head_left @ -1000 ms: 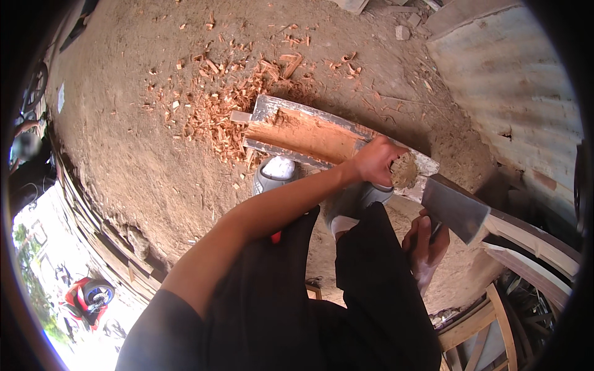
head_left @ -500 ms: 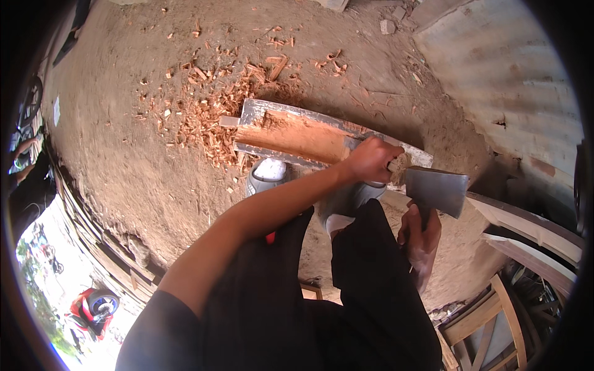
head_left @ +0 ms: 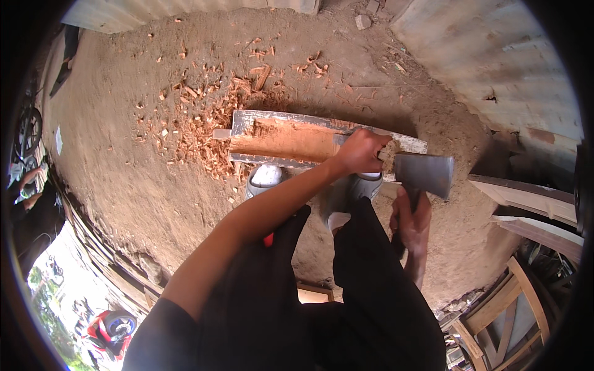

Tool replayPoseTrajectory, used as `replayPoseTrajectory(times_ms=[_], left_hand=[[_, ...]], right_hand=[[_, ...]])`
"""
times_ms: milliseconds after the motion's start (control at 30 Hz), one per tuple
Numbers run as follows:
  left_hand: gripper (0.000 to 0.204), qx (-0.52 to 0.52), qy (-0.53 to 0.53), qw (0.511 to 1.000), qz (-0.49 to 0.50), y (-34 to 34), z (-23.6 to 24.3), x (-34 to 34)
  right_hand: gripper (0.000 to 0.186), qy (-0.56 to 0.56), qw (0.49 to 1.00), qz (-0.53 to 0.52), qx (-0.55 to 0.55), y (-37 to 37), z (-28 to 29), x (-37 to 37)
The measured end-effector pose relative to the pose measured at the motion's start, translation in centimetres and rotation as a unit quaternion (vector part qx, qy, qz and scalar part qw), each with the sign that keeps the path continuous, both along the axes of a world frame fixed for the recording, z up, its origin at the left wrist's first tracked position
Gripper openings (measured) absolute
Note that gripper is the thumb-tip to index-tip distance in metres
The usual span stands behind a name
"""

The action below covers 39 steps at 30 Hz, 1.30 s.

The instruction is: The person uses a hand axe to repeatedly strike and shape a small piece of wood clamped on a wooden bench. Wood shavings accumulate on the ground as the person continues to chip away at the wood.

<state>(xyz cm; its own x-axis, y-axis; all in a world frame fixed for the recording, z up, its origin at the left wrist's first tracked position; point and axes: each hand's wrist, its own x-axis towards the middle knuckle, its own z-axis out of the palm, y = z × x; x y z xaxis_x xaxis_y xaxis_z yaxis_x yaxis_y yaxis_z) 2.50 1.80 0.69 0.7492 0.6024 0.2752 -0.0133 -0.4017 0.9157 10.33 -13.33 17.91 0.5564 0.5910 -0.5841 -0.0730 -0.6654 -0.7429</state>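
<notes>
A hollowed wooden trough (head_left: 278, 139), with orange interior and weathered pale edges, lies crosswise beyond my feet. My left hand (head_left: 360, 150) is closed on a chisel-like tool; its grey blade (head_left: 340, 139) rests in the trough's right part, and its battered, pale end (head_left: 390, 154) pokes out of my fist. My right hand (head_left: 413, 219) is wrapped round the handle of an axe, whose broad grey head (head_left: 424, 173) is right beside that battered end. My grey shoes (head_left: 257, 188) are just in front of the trough.
Wood shavings (head_left: 210, 148) are strewn round the trough's left. Corrugated sheets (head_left: 482, 55) line the upper right; boards (head_left: 520, 204) and a wooden frame (head_left: 501, 306) lie right. At left are people's limbs (head_left: 34, 179), a wheel (head_left: 28, 127) and a red motorbike (head_left: 105, 334).
The axe head in my right hand has moved up and left, closer to the tool end in my left hand. The whole view has also shifted slightly as my head moved.
</notes>
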Motion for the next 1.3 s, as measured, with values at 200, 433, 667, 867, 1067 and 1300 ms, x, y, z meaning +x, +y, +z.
replayPoseTrajectory(times_ms=[200, 433, 667, 867, 1067, 1300], left_hand=[[0.029, 0.024, 0.031, 0.999, 0.013, -0.2, -0.8, 0.6], [0.028, 0.04, 0.039, 0.998, -0.005, -0.7, -0.7, -0.1], [0.027, 0.078, 0.073, 0.992, -0.064, -0.7, -0.8, -0.4], [0.027, 0.102, 0.074, 0.99, -0.061, -0.9, -0.5, -0.2], [0.026, 0.104, 0.098, 0.988, -0.057, -0.9, -1.1, -0.6], [0.025, 0.119, 0.091, 0.988, -0.042, -0.9, -1.3, -0.4]], right_hand=[[0.025, 0.02, 0.994, -0.083, 0.069, -0.5, -1.5, -0.1], [0.025, 0.057, 0.993, -0.064, 0.087, -1.1, -0.5, 0.0], [0.03, 0.021, 0.999, 0.013, 0.029, -2.4, -2.6, 1.0], [0.026, 0.059, 0.992, -0.1, 0.051, -3.2, -3.4, -0.6], [0.03, 0.053, 0.986, -0.121, 0.097, -3.4, -3.3, 0.0], [0.028, 0.066, 0.994, -0.07, 0.059, -3.8, -4.8, 0.9]])
